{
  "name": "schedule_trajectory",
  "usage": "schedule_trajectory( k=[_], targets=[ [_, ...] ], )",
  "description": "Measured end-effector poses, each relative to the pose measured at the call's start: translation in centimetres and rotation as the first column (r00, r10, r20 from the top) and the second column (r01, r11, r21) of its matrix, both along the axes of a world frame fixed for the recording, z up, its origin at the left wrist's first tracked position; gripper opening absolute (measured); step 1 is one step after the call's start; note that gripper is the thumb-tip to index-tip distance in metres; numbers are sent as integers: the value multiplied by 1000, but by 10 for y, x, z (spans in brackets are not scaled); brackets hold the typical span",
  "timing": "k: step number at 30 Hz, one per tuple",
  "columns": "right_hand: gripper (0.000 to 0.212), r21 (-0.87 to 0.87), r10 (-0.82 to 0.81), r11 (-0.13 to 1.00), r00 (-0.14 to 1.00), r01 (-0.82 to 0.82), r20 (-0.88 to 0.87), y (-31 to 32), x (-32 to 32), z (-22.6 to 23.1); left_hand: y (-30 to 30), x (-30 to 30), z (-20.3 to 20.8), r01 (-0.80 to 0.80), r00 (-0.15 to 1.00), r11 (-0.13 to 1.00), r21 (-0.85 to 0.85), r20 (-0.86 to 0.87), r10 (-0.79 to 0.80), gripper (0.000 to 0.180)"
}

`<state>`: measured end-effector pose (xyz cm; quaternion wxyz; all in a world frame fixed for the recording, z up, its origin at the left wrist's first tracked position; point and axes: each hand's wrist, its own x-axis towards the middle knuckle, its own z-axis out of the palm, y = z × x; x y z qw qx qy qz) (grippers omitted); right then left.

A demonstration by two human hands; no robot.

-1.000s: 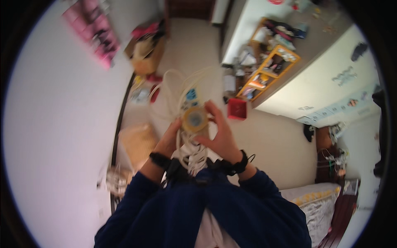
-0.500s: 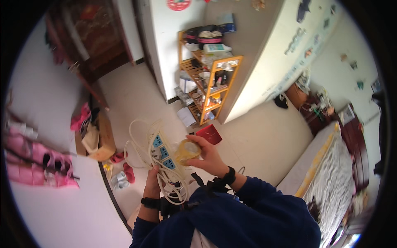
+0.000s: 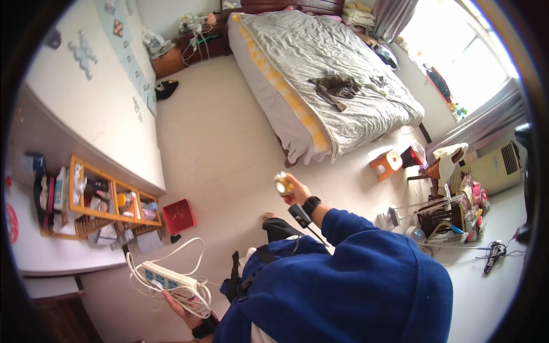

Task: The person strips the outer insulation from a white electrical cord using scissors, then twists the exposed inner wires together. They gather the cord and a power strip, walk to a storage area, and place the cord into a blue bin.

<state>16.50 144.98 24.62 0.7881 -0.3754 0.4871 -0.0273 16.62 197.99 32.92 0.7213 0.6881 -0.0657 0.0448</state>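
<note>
We see the power strip [image 3: 170,276] as a long white block with blue socket faces along one side, smooth like hard plastic. It sits in our left hand [image 3: 178,307], over the floor and apart from the near corner of the red box [image 3: 179,216]. A smooth white cable [image 3: 202,251] loops loosely around it, one wide arc standing above the strip and a tighter bundle by the palm. Our left thumb lies along the strip's near edge; the other fingers are mostly hidden beneath, and we cannot tell how they bend.

Our right hand [image 3: 297,192] grips a roll of tape [image 3: 282,185], round and yellowish, with a paler flat face turned left. The fingers curl about its rim; we cannot tell whether their tips meet the thumb. The roll is raised over the floor, appearing just short of the bed's near corner.

Between our two hands lies wide open room, and the pale, smooth floor [image 3: 200,143] runs free from the red box's right edge to the bed's long side.

The bed [image 3: 297,63] wears a crinkled grey cover with a yellow-and-white border along its left edge; a dark, crumpled garment [image 3: 337,86] lies near its middle. An orange stool [image 3: 386,166] stands by the bed's foot. At left we find a slatted wooden shelf [image 3: 108,215], crowded with small goods, beside a white wardrobe [image 3: 86,97].
</note>
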Motion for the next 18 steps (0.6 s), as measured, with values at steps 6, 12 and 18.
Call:
schedule_trajectory(
  k=[6, 12, 18],
  targets=[
    [53, -253, -297, 909, 942, 330, 159, -255, -43, -63, -119, 26, 9, -138, 989, 990, -13, -57, 137, 96],
    [60, -335, -540, 604, 681, 723, 495, -529, 70, 125, -200, 55, 56, -460, 850, 699, -547, -500, 168, 54],
    [21, -188, 145, 982, 602, 7, 785, -355, 200, 141, -204, 47, 92, -403, 880, 671, -622, -464, 99, 58]
  ],
)
